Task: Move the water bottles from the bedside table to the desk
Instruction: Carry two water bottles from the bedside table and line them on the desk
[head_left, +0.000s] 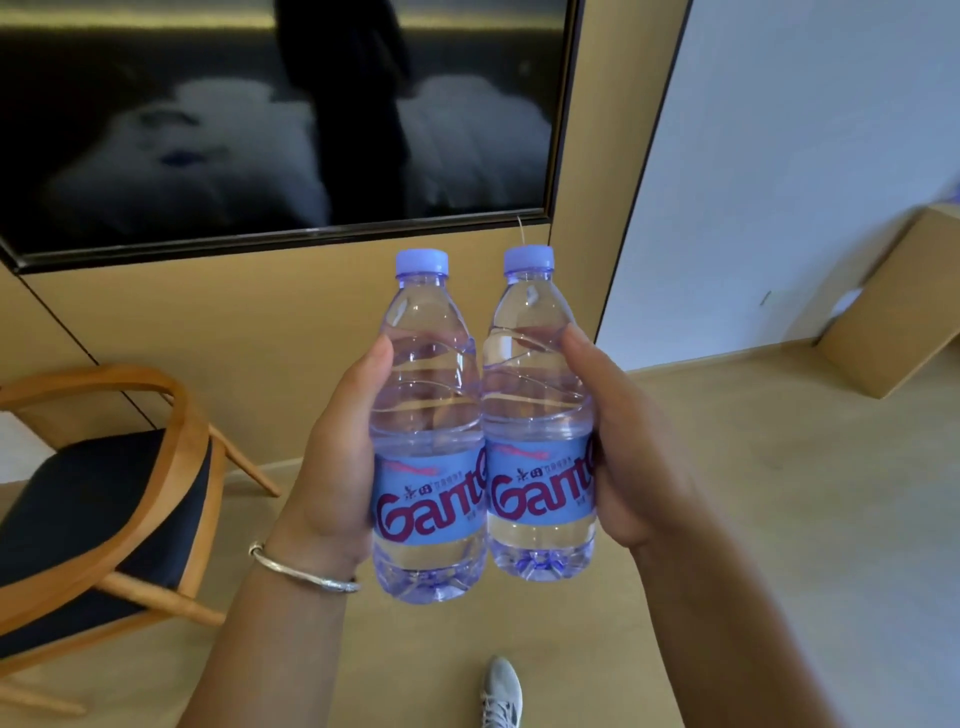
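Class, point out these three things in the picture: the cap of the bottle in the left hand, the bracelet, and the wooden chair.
Left bottle's cap (422, 261), head view: middle of the cap's side.
Bracelet (304, 572), head view: band across the left wrist.
Wooden chair (183, 410), head view: curved backrest rail.

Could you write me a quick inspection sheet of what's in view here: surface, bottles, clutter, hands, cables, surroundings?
Surface: light wooden floor; no desk or bedside table seen.
Job's things: two clear plastic water bottles with lilac caps, left bottle and right bottle, upright, side by side, carried.
Clutter: tan cardboard box by the wall.
Hands: left hand and right hand, fingers each round one bottle.
Cables: nothing seen.
Surroundings: wooden chair with black seat, dark wall screen, grey shoe.
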